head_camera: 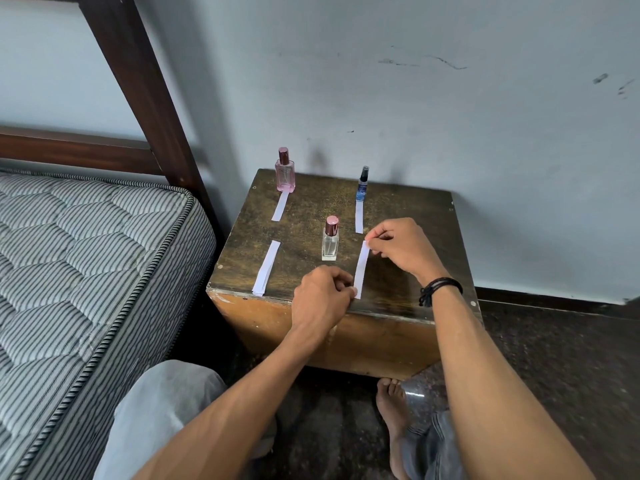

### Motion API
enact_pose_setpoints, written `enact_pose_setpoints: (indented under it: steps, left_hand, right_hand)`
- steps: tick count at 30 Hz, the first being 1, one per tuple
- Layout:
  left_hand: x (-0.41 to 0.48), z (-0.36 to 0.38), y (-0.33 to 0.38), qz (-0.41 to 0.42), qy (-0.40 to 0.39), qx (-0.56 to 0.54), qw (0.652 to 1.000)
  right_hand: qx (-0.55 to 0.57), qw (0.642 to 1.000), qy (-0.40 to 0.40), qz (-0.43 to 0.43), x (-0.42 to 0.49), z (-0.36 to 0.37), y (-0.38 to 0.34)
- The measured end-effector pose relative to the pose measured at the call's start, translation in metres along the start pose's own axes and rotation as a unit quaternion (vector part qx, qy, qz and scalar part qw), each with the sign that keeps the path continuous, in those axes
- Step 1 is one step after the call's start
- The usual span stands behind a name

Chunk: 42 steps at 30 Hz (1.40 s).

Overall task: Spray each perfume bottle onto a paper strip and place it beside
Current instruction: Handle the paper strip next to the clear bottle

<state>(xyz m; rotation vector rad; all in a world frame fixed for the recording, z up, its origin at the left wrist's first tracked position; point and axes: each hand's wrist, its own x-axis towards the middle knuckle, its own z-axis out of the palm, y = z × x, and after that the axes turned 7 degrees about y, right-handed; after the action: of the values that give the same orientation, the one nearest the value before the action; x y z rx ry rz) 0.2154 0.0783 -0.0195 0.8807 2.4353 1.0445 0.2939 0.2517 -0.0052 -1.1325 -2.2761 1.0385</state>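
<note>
Now both hands hold one white paper strip (360, 270) over the top of a brown wooden box (408, 209). The left hand (320, 296) pinches the near end of the strip with its fingers curled in. The right hand (398, 249) pinches the far end the same way. The strip runs straight between the two hands.

Just to the left of the right hand stands a clear perfume bottle (330, 242) with a pink cap. It is close beside the held strip and stands upright.

Past the right hand stands a small blue spray bottle (362, 185), with a short strip (359, 217) lying in front of it. Far past the left hand stands a pink perfume bottle (285, 173), and another strip (280, 206) lies in front of it too.

To the left of the left hand lies a long strip (266, 268), apart from the bottles. A black band (438, 289) is on the right wrist.
</note>
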Motion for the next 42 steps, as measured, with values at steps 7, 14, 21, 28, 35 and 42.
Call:
enact_pose_setpoints:
  steps: [7,14,21,28,35,42]
  left_hand:
    - [-0.003,0.009,0.001,0.044,0.012,0.042,0.998]
    - [-0.002,0.009,0.001,0.049,0.014,0.037,0.998]
    - [-0.001,0.008,0.002,0.044,0.014,0.04,0.998]
    - [0.0,0.007,0.003,0.043,0.007,0.038,0.998]
    - [0.001,0.008,0.002,0.043,0.0,0.04,0.998]
    - [0.001,0.008,0.002,0.034,-0.003,0.044,0.998]
  right_hand:
    - [0.021,1.0,0.002,0.002,-0.001,-0.005,-0.002]
    - [0.047,0.999,-0.014,0.005,-0.004,-0.008,-0.004]
    - [0.087,0.996,-0.033,0.008,-0.005,-0.016,-0.006]
    - [0.107,0.993,-0.045,0.0,-0.006,-0.02,-0.009]
    - [0.122,0.991,-0.052,0.004,-0.006,-0.024,-0.009]
    - [0.139,0.989,-0.059,-0.001,-0.007,-0.025,-0.012]
